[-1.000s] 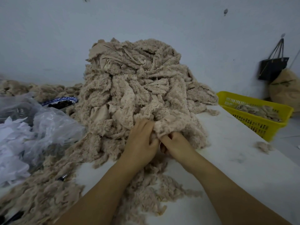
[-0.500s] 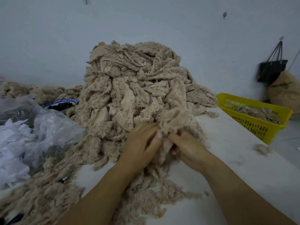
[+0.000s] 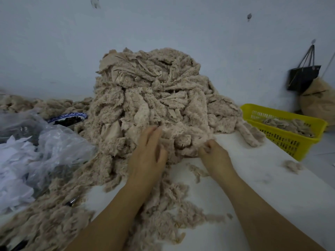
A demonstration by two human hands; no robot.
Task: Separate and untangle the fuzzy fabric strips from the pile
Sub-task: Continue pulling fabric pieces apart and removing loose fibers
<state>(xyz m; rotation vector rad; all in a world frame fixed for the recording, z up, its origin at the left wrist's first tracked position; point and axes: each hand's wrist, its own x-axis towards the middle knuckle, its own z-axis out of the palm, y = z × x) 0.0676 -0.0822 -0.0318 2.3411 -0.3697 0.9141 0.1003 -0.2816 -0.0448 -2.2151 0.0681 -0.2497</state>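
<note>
Middle of the frame: a tall pile [image 3: 154,91] of fuzzy beige fabric strips, heaped on a white table [image 3: 262,187] against a pale wall. Lower middle, at the pile's front: left hand [image 3: 147,153], fingers nearly straight and close together, pressing into the fabric, gripping nothing. Just to the right of it: right hand [image 3: 214,153], fingers curled, pinching a strip [image 3: 192,142] at the pile's lower edge. Below both forearms: loose strips [image 3: 172,211] scattered toward the bottom edge. Right side: a yellow basket [image 3: 290,142] with a few strips inside, a small tuft [image 3: 291,164] near it on the table. Left side: a clear plastic bag [image 3: 59,142], a blue-rimmed bowl [image 3: 68,118] behind it. Upper right: a black bag [image 3: 302,77] hanging on the wall.
</note>
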